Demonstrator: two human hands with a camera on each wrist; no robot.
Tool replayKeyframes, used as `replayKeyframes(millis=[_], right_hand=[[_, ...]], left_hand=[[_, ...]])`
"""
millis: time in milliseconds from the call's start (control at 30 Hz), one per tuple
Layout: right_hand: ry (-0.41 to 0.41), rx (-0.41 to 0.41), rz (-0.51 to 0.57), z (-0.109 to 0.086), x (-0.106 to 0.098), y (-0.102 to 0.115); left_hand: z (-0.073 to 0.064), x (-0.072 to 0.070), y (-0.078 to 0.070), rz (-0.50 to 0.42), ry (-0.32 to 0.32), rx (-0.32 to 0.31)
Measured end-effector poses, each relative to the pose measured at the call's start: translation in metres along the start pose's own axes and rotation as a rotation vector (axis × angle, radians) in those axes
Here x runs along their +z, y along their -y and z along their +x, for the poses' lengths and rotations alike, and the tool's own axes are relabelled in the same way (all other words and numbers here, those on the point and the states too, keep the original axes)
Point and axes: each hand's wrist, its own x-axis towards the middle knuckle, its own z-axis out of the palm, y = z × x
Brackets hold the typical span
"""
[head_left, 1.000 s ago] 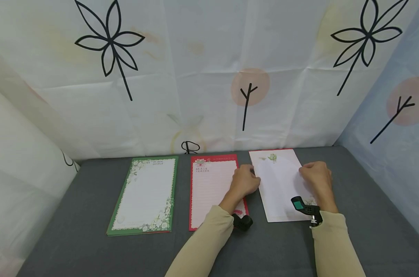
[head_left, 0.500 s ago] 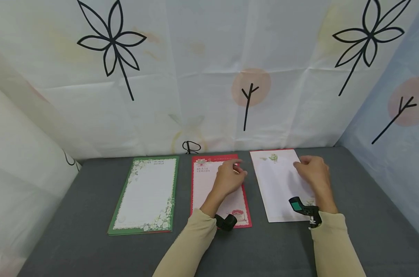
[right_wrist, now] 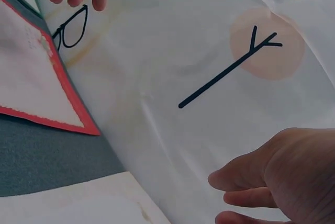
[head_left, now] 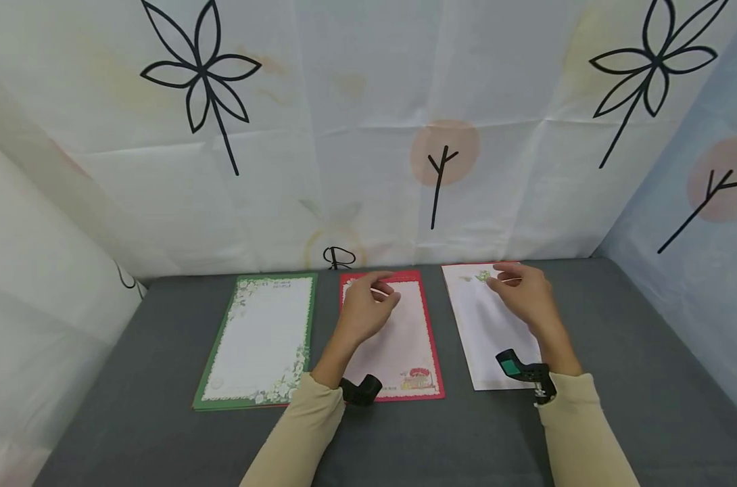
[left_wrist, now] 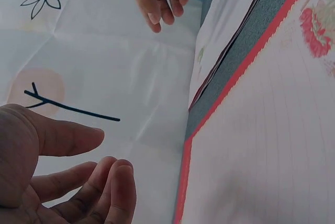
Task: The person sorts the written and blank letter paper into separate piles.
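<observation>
Three writing pads lie side by side on the grey table [head_left: 131, 419]: a green-bordered pad [head_left: 255, 338], a red-bordered pad [head_left: 405, 338] and a white pad [head_left: 487, 331]. My left hand [head_left: 368, 304] is over the top of the red pad, fingers loosely curled and holding nothing. In the left wrist view that hand [left_wrist: 63, 182] hovers above the red pad [left_wrist: 261, 130]. My right hand [head_left: 523, 291] is over the top of the white pad, fingers relaxed and empty. The right wrist view shows the right hand [right_wrist: 277, 182] above the white pad's corner [right_wrist: 78, 203].
White fabric walls printed with black flowers close in the back and both sides of the table. A black cable loop [head_left: 337, 257] sits at the back edge behind the red pad. Small black cameras [head_left: 361, 390] [head_left: 523, 370] are strapped at both wrists.
My left hand has moved left from the white pad's left edge to the top of the red pad. My right hand has slid up and left to the white pad's top.
</observation>
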Motion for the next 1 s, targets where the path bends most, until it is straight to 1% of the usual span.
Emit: replayKeyframes(millis=[100,200,333,433,600,733,867,1000], right_hand=[[0.009,-0.06,0.011,-0.001,0.003,0.005],[0.01,-0.124,0.024,-0.001,0.008,0.008],[0.012,-0.18,0.066,-0.001,0.017,0.013],[0.02,-0.213,0.1,-0.001,0.024,0.016],[0.053,-0.259,0.151,-0.003,0.036,0.023],[0.078,-0.285,0.176,-0.007,0.042,0.029],[0.088,-0.324,0.191,-0.011,0.047,0.035],[0.103,-0.358,0.212,-0.013,0.053,0.037]], left_hand=[[-0.002,-0.012,0.003,0.001,-0.032,-0.009],[-0.004,-0.024,0.007,0.004,-0.076,-0.024],[-0.007,-0.04,0.013,0.005,-0.115,-0.056],[-0.01,-0.05,0.018,0.006,-0.113,-0.07],[-0.015,-0.065,0.021,0.029,-0.105,-0.07],[-0.017,-0.071,0.023,0.037,-0.104,-0.07],[-0.018,-0.073,0.023,0.039,-0.098,-0.069],[-0.017,-0.074,0.025,0.025,-0.084,-0.053]])
